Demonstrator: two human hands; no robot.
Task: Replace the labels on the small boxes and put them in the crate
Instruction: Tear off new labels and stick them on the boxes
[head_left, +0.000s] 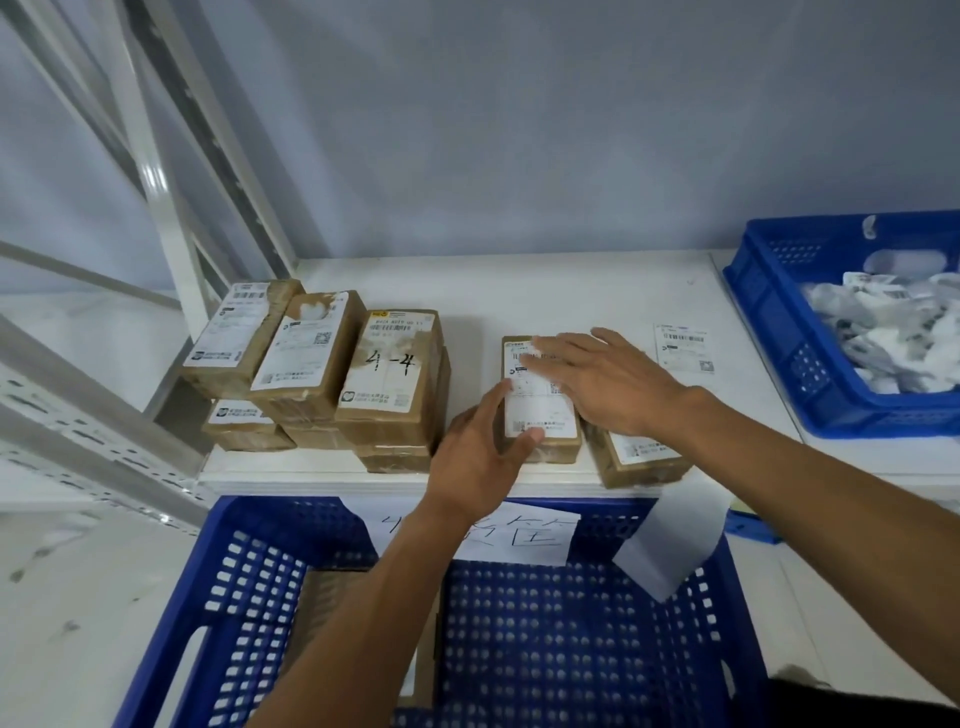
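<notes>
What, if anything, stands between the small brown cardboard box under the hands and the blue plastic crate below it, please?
Nothing visible does. The small brown cardboard box sits near the front of the white table, the blue plastic crate open below it. A white paper slip lies across its far right rim.

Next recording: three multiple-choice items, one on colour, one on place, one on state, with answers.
1. The front crate is: A blue; B grey; C green.
2. The loose printed label lies: A on the floor; B on the white shelf; C on the stacked boxes.
3. The right hand is: A fisted; B flat on a small box; C hanging idle.
Answers: A, blue mesh walls; B, it lies on bare shelf; B, straight fingers press the box top.
</notes>
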